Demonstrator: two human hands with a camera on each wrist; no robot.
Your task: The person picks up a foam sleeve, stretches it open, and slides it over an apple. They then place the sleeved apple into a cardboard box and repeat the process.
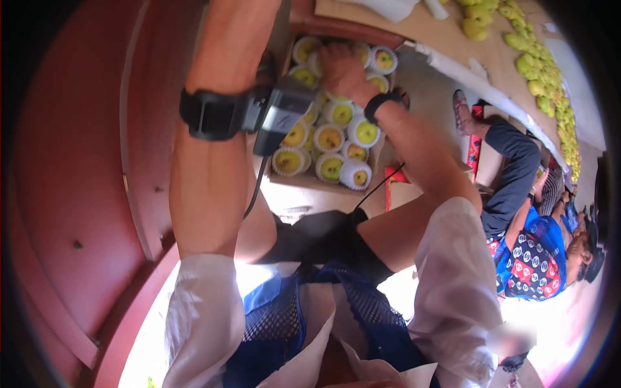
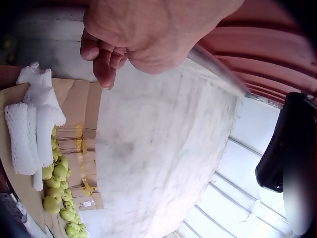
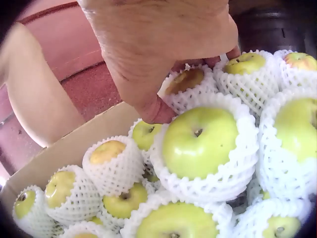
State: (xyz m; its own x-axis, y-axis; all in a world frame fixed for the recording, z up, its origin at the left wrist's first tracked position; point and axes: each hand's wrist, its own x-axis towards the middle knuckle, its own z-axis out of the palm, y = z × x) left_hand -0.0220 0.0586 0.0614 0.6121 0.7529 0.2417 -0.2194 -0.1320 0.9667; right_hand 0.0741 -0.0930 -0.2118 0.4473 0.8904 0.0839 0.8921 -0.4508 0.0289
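Observation:
In the head view, the right hand [image 1: 343,70] reaches down into the far end of a cardboard box [image 1: 282,178] of fruit in white foam nets. The right wrist view shows that hand [image 3: 163,44] with its thumb and fingers around a netted fruit [image 3: 185,82], fingertips partly hidden; a larger green netted fruit [image 3: 200,139] lies just in front. The left hand is outside the head view, its forearm [image 1: 217,174] running out at the top edge. In the left wrist view, the left hand [image 2: 143,32] hangs with loosely bent fingers, no object visible in it.
Empty foam nets [image 2: 22,139] lie beside loose green fruit [image 2: 60,171] on a cardboard-covered surface. A red metal wall [image 1: 71,194] stands at the left. Another person [image 1: 540,258] sits at the right. A thin cable [image 1: 381,184] runs near the box.

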